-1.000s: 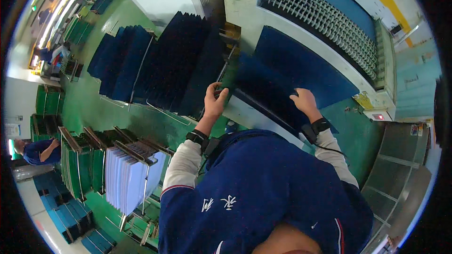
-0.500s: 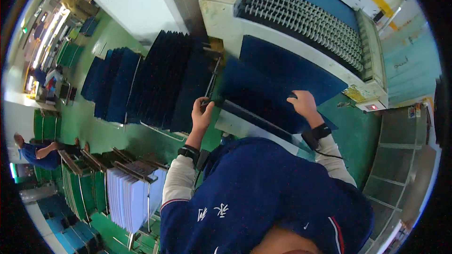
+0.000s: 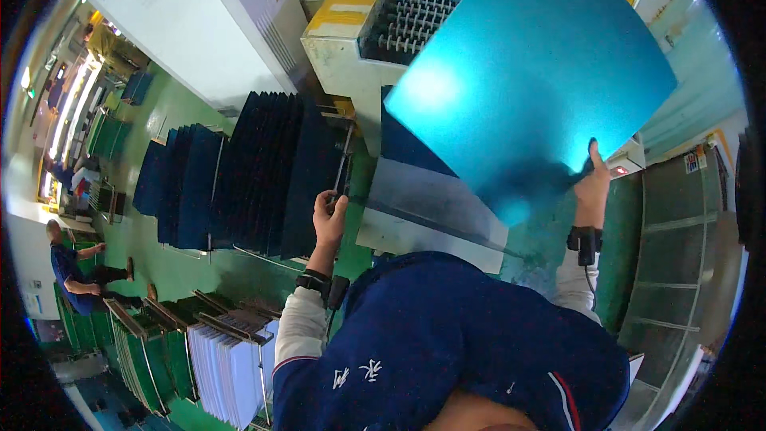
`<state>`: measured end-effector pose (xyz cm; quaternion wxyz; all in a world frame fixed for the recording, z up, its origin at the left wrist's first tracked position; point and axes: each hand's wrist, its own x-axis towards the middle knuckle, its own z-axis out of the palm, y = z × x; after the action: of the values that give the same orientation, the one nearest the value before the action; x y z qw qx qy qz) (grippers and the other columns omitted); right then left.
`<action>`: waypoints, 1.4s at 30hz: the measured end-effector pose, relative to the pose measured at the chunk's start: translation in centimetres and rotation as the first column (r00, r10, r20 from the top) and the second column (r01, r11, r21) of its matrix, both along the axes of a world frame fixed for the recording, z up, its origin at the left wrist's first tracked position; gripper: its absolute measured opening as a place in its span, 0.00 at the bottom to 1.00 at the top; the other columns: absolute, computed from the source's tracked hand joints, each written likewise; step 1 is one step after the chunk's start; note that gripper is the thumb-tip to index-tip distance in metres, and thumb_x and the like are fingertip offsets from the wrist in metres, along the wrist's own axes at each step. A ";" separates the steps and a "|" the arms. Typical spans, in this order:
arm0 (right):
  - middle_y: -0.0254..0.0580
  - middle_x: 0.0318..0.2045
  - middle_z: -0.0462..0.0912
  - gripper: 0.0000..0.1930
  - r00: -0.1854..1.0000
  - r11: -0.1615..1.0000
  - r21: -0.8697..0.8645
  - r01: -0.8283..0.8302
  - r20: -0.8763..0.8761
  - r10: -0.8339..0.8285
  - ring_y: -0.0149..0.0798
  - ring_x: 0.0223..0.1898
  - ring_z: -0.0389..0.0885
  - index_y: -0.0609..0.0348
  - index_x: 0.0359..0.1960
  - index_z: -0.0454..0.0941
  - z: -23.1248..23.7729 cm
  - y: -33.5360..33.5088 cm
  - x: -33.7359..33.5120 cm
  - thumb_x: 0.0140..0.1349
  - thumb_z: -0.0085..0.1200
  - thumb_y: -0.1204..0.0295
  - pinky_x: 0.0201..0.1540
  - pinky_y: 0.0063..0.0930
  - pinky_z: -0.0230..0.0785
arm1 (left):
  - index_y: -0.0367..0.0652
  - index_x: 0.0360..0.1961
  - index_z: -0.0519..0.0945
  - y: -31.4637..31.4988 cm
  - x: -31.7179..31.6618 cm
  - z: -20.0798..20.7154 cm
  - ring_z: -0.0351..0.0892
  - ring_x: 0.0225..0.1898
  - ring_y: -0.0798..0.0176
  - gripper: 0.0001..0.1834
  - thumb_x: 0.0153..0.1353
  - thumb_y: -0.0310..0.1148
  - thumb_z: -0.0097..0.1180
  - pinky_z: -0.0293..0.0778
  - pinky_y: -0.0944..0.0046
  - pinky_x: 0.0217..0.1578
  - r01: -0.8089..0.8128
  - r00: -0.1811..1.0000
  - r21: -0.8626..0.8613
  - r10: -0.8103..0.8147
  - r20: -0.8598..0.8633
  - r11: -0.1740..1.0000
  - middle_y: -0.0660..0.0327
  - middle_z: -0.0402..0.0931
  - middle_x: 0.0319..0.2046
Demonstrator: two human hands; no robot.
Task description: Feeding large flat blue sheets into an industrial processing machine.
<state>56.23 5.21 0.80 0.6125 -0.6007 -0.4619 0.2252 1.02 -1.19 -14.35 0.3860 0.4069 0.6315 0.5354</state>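
Right hand (image 3: 591,183) clamps a teal panel (image 3: 542,64) partly hiding rollers (image 3: 408,20); left hand (image 3: 328,227), half-curled near dark sheets (image 3: 259,179), seems empty

The sheet (image 3: 542,56) extends from the right grip (image 3: 592,187) and partly covers the roller machine (image 3: 347,56) behind it. The bench (image 3: 431,219) lies directly before the person (image 3: 447,327); a second sheet (image 3: 407,140) shows between bench and machine. Left grip (image 3: 329,227): near the sheet rack (image 3: 257,175). Cabinet (image 3: 191,24): behind that rack. Panel rack (image 3: 227,371): at the person's left.
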 end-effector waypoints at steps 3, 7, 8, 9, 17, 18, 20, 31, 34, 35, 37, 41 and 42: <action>0.44 0.45 0.80 0.16 0.971 0.974 -0.140 -0.181 0.132 0.200 0.41 0.39 0.79 0.58 0.49 0.78 -2.8 0.3 0.7 0.59 0.54 0.83 0.44 0.30 0.71 | 0.40 0.47 0.73 0.6 0.3 0.5 0.76 0.37 0.71 0.19 0.60 0.37 0.63 0.73 0.69 0.37 0.017 0.998 -0.016 -0.018 -0.067 1.000 0.60 0.78 0.37; 0.41 0.39 0.79 0.07 0.534 0.915 -0.049 -0.400 -0.824 0.190 0.39 0.38 0.77 0.59 0.38 0.78 0.3 2.9 -6.9 0.59 0.60 0.76 0.43 0.32 0.73 | 0.41 0.47 0.73 0.5 0.1 0.3 0.76 0.36 0.71 0.18 0.61 0.36 0.62 0.72 0.69 0.37 0.000 0.999 -0.028 -0.001 -0.040 1.000 0.61 0.77 0.37; 0.41 0.37 0.78 0.06 0.484 0.912 -0.053 -0.406 -0.859 0.165 0.39 0.37 0.76 0.59 0.36 0.77 -1.6 4.0 -6.7 0.58 0.61 0.75 0.43 0.33 0.73 | 0.41 0.47 0.73 0.8 0.4 0.8 0.76 0.36 0.71 0.17 0.61 0.36 0.62 0.72 0.69 0.37 0.010 0.999 -0.019 -0.010 -0.044 1.000 0.61 0.77 0.37; 0.40 0.36 0.78 0.06 0.427 0.906 -0.057 -0.420 -0.893 0.142 0.39 0.37 0.76 0.59 0.34 0.76 -3.5 5.1 -6.8 0.58 0.61 0.74 0.43 0.35 0.74 | 0.41 0.47 0.73 0.8 0.5 1.0 0.76 0.36 0.71 0.17 0.61 0.36 0.62 0.72 0.69 0.37 0.010 0.999 -0.012 -0.011 -0.051 1.000 0.61 0.77 0.37; 0.41 0.32 0.77 0.07 0.368 0.908 -0.119 -0.402 -0.929 0.041 0.39 0.36 0.76 0.60 0.30 0.74 -8.2 9.6 -10.0 0.60 0.60 0.74 0.44 0.35 0.75 | 0.41 0.47 0.73 0.5 0.4 0.5 0.75 0.38 0.71 0.17 0.61 0.35 0.62 0.71 0.69 0.38 0.007 1.000 -0.053 -0.006 0.021 0.999 0.62 0.76 0.39; 0.42 0.32 0.77 0.07 0.387 0.906 -0.115 -0.407 -0.920 0.057 0.40 0.36 0.76 0.61 0.31 0.74 -8.3 10.1 -9.9 0.60 0.59 0.74 0.44 0.35 0.75 | 0.41 0.47 0.73 0.6 0.7 1.0 0.75 0.38 0.71 0.17 0.61 0.35 0.62 0.71 0.69 0.38 0.010 1.000 -0.083 -0.009 0.016 0.996 0.63 0.75 0.40; 0.44 0.33 0.77 0.07 0.394 0.900 -0.108 -0.422 -0.916 0.075 0.41 0.37 0.76 0.61 0.31 0.74 -8.0 10.9 -10.4 0.60 0.59 0.73 0.43 0.35 0.76 | 0.41 0.47 0.73 0.5 0.6 0.3 0.75 0.38 0.71 0.16 0.61 0.35 0.62 0.72 0.69 0.38 -0.009 0.999 -0.049 0.012 0.053 0.999 0.63 0.75 0.39; 0.48 0.37 0.78 0.09 0.353 0.902 -0.086 -0.423 -0.933 0.077 0.45 0.39 0.77 0.66 0.38 0.73 -7.4 12.9 -10.8 0.62 0.57 0.73 0.44 0.36 0.75 | 0.40 0.48 0.74 1.2 0.2 -0.7 0.76 0.37 0.72 0.18 0.60 0.36 0.63 0.73 0.70 0.37 -0.007 0.999 -0.033 0.008 0.048 0.999 0.62 0.77 0.39; 0.50 0.38 0.79 0.10 0.362 0.857 -0.086 -0.507 -0.924 0.121 0.46 0.39 0.78 0.67 0.41 0.73 -8.4 13.3 -10.2 0.63 0.55 0.72 0.44 0.35 0.75 | 0.39 0.49 0.74 1.1 0.6 0.4 0.77 0.38 0.69 0.20 0.59 0.35 0.64 0.74 0.68 0.40 -0.054 0.998 -0.124 0.050 -0.033 0.991 0.60 0.78 0.39; 0.52 0.39 0.79 0.11 0.372 0.870 -0.064 -0.489 -0.918 0.141 0.46 0.39 0.78 0.69 0.42 0.72 -8.8 13.1 -10.3 0.64 0.53 0.71 0.44 0.34 0.75 | 0.39 0.50 0.73 0.9 1.1 1.6 0.77 0.40 0.68 0.21 0.59 0.34 0.64 0.74 0.67 0.41 -0.058 0.995 -0.170 0.071 0.070 0.984 0.59 0.78 0.41; 0.53 0.39 0.78 0.11 0.424 0.863 -0.101 -0.494 -0.895 0.138 0.44 0.39 0.78 0.70 0.42 0.72 -8.5 13.3 -10.3 0.64 0.54 0.72 0.42 0.32 0.75 | 0.40 0.50 0.74 0.6 0.3 -0.9 0.79 0.42 0.64 0.23 0.57 0.37 0.66 0.75 0.64 0.43 -0.089 0.996 -0.103 0.092 0.022 0.991 0.59 0.78 0.42; 0.52 0.39 0.77 0.12 0.412 0.886 -0.100 -0.453 -0.904 0.109 0.42 0.40 0.77 0.69 0.43 0.72 -10.0 13.9 -8.4 0.65 0.55 0.71 0.43 0.30 0.75 | 0.38 0.49 0.74 1.1 0.7 -0.6 0.79 0.44 0.60 0.24 0.56 0.40 0.66 0.75 0.61 0.45 -0.071 0.995 -0.021 0.069 -0.075 0.997 0.55 0.75 0.45; 0.52 0.40 0.77 0.13 0.432 0.884 -0.114 -0.454 -0.895 0.107 0.42 0.42 0.76 0.70 0.43 0.72 -9.1 13.7 -9.4 0.65 0.55 0.71 0.44 0.30 0.74 | 0.38 0.49 0.74 0.8 0.6 -0.1 0.78 0.45 0.59 0.25 0.56 0.40 0.66 0.75 0.61 0.46 -0.068 0.995 -0.071 0.062 -0.074 0.995 0.55 0.75 0.44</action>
<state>46.78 18.93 -8.27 0.5995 -0.4110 -0.1362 0.6732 1.59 -0.40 -14.43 0.3602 0.3906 0.6770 0.5093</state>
